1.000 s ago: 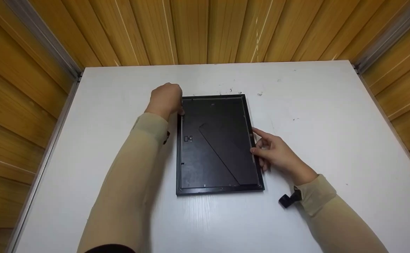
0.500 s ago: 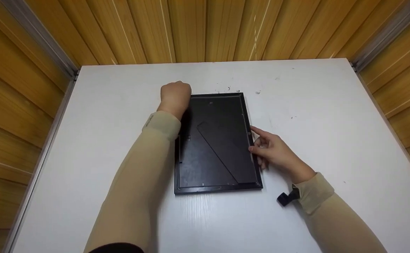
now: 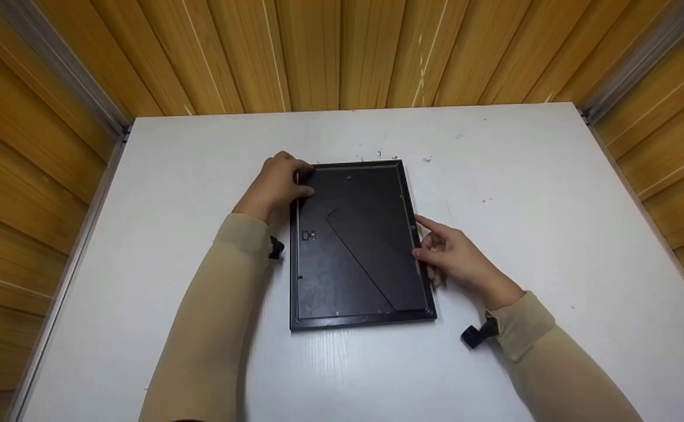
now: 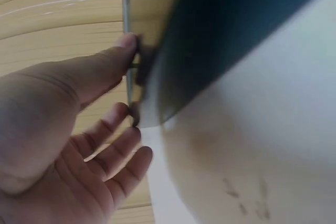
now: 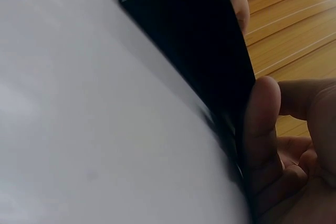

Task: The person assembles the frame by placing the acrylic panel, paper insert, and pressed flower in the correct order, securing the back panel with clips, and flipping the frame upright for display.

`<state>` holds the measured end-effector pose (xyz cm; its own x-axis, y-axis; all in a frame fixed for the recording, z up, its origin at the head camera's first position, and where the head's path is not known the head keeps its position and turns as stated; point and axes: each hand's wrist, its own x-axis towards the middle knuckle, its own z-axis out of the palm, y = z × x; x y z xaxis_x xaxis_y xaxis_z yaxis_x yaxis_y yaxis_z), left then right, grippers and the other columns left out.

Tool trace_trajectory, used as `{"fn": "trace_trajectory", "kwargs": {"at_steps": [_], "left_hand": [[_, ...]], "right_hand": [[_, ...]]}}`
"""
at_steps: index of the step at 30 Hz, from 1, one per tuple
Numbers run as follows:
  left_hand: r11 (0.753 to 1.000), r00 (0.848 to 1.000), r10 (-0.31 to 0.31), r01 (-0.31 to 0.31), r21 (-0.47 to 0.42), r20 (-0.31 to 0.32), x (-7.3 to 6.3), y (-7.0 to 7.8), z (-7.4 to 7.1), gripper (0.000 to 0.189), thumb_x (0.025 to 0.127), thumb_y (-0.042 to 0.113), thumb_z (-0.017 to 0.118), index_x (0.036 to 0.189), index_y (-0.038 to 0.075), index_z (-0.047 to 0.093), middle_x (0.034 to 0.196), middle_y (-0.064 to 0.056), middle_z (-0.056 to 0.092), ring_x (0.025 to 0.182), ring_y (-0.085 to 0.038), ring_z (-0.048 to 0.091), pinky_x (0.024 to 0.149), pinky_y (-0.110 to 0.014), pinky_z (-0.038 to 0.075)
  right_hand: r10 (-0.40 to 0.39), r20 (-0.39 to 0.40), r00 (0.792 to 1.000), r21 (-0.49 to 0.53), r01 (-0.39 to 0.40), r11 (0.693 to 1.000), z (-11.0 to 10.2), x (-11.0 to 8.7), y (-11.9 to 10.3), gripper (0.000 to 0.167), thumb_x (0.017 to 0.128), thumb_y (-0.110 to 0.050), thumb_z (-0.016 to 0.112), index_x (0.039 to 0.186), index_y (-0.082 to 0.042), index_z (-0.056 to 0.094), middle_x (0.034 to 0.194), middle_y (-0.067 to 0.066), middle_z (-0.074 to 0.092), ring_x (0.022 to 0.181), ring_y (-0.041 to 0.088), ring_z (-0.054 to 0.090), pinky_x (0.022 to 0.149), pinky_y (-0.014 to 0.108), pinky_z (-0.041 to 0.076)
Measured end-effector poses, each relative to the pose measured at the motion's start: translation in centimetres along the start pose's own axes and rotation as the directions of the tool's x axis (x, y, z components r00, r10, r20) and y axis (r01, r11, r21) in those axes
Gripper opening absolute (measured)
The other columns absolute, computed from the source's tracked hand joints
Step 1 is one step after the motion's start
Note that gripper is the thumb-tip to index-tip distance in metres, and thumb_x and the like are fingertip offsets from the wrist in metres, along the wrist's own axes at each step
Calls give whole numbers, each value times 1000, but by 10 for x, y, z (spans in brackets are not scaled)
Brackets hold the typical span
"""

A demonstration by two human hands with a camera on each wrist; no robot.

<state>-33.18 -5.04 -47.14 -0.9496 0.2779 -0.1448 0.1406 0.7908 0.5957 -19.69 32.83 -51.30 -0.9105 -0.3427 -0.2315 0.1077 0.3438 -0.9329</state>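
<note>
A black picture frame point(image 3: 359, 252) lies back side up on the white table, its folded stand strut point(image 3: 371, 281) flush with the backing. At the far left corner my left hand point(image 3: 277, 181) grips the frame, thumb on the backing's edge and forefinger at the top rim. The left wrist view has its thumb point(image 4: 113, 56) and fingertips against blurred dark edges, with the other fingers loosely bent. My right hand point(image 3: 459, 252) holds the right rim midway, thumb on top and forefinger along the side. A small metal catch point(image 3: 308, 235) sits near the left rim.
The white table point(image 3: 172, 176) has small dark marks point(image 3: 426, 159) beyond the frame. Yellow wood-look panels point(image 3: 312, 53) wall in its back and sides. Black camera mounts stick out from both cuffs, the right one point(image 3: 476, 335) close to the tabletop.
My left hand twisted over the frame's far left corner, then turned back leftward, uncovering the metal catch. The right hand kept its hold on the right rim, and the frame stayed in place.
</note>
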Motion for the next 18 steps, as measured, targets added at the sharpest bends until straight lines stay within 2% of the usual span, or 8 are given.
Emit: {"fn": "trace_trajectory", "kwargs": {"at_steps": [8, 18], "left_hand": [[997, 1000, -12, 13, -74, 21, 3, -5, 2, 61, 101, 19, 88, 158, 16, 67, 158, -17, 55, 150, -37, 45, 131, -55, 45], [999, 999, 1, 1, -51, 35, 3, -7, 1, 60, 101, 22, 88, 157, 16, 68, 162, -16, 53, 154, -38, 44, 134, -56, 42]], "right_hand": [[2, -9, 1000, -1, -2, 1000, 0, 0, 1, 86, 106, -5, 74, 178, -2, 28, 95, 4, 65, 50, 9, 63, 46, 31, 59], [10, -8, 1000, 9, -10, 1000, 1, -1, -1, 85, 107, -5, 74, 179, -2, 28, 95, 4, 65, 51, 10, 63, 46, 31, 59]]}}
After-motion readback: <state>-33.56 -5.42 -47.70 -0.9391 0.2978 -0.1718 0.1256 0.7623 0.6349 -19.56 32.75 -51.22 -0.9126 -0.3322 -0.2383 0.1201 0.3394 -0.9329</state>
